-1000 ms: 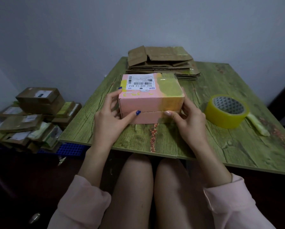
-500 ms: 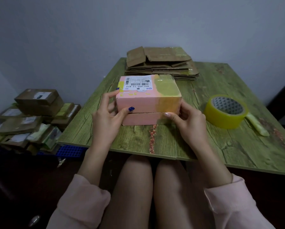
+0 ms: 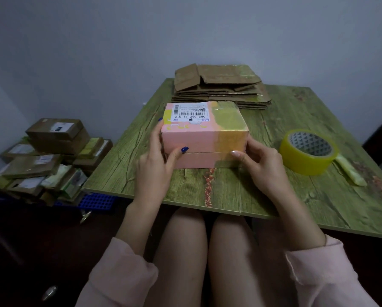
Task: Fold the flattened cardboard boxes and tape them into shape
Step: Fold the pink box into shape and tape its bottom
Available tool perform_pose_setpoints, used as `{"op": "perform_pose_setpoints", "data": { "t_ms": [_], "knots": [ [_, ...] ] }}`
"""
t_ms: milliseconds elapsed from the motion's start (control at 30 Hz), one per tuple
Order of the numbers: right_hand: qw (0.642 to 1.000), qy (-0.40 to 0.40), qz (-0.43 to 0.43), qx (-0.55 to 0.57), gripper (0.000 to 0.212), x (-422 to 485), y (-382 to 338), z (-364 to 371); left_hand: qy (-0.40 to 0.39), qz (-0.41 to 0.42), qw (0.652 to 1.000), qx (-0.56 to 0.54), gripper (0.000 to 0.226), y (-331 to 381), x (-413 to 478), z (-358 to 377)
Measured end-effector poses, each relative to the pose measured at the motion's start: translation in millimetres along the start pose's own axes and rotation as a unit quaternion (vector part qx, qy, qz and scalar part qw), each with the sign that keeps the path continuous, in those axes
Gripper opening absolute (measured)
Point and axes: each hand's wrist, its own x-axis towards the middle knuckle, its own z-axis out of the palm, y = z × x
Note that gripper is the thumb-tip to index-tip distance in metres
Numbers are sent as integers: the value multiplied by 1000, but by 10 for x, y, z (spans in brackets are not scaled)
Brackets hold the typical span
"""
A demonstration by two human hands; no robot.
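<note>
A folded pink box with a white barcode label and yellow tape patches stands on the green wooden table. My left hand grips its left end, thumb on the front face and fingers round the side. My right hand holds the right front corner, thumb pressing on the seam of the front flap. A stack of flattened brown cardboard boxes lies at the far edge of the table. A roll of yellow tape sits to the right of my right hand.
A pale yellow-wrapped tool lies just right of the tape roll. On the floor to the left is a pile of assembled brown boxes over a blue crate. My knees are under the table's near edge.
The box has shifted slightly toward me and its front flap now lies closer against the body. Both hands kept their hold, moving only a little.
</note>
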Motion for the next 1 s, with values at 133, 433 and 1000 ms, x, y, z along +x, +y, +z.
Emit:
{"op": "perform_pose_setpoints", "data": {
  "t_ms": [133,433,1000],
  "knots": [
    [999,-22,3,-50,50,10,-1,-35,-29,-28,996,81,67,46,-79,70],
    [994,16,70,-87,67,-116,-156,243,-70,-20,992,98,67,94,-113,41],
    [980,105,49,-161,35,-148,-62,233,-91,-52,986,131,59,65,-103,85]
  ]
}}
